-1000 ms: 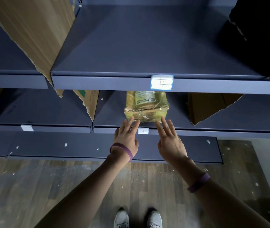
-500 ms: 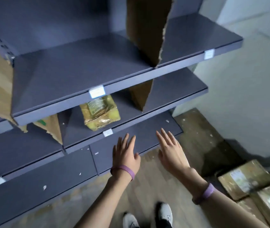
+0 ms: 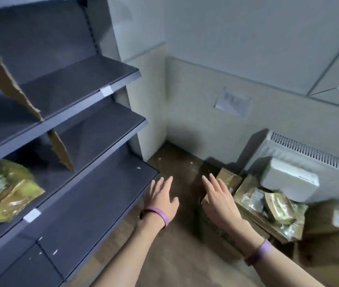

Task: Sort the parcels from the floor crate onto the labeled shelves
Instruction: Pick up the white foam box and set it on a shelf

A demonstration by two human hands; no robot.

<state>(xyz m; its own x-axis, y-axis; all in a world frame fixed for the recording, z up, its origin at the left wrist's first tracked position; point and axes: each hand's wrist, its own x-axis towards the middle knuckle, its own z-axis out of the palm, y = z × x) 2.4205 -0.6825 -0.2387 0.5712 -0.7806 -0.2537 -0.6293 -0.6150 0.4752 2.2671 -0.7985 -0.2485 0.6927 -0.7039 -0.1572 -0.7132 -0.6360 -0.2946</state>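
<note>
A yellow-taped parcel [image 3: 5,191] lies on a dark grey shelf [image 3: 94,141] at the left edge, behind a white label [image 3: 31,215]. My left hand [image 3: 161,200] is open with fingers spread, hovering in front of the lowest shelf and holding nothing. My right hand [image 3: 219,200] is open too, stretched toward the floor crate [image 3: 212,226]. Several taped cardboard parcels [image 3: 267,206] are heaped in and around that crate at the lower right. A white parcel [image 3: 290,179] rests on top of the heap.
Torn cardboard dividers [image 3: 5,79] stand between shelf sections. A white radiator [image 3: 317,154] lines the wall behind the parcels. A paper sheet [image 3: 231,102] hangs on the beige wall. Wooden floor [image 3: 176,162] lies between shelf and crate.
My view has swung right from the shelf toward the corner and the parcel heap. Both hands have come off the yellow parcel, which stays on the shelf, and moved right with the turn.
</note>
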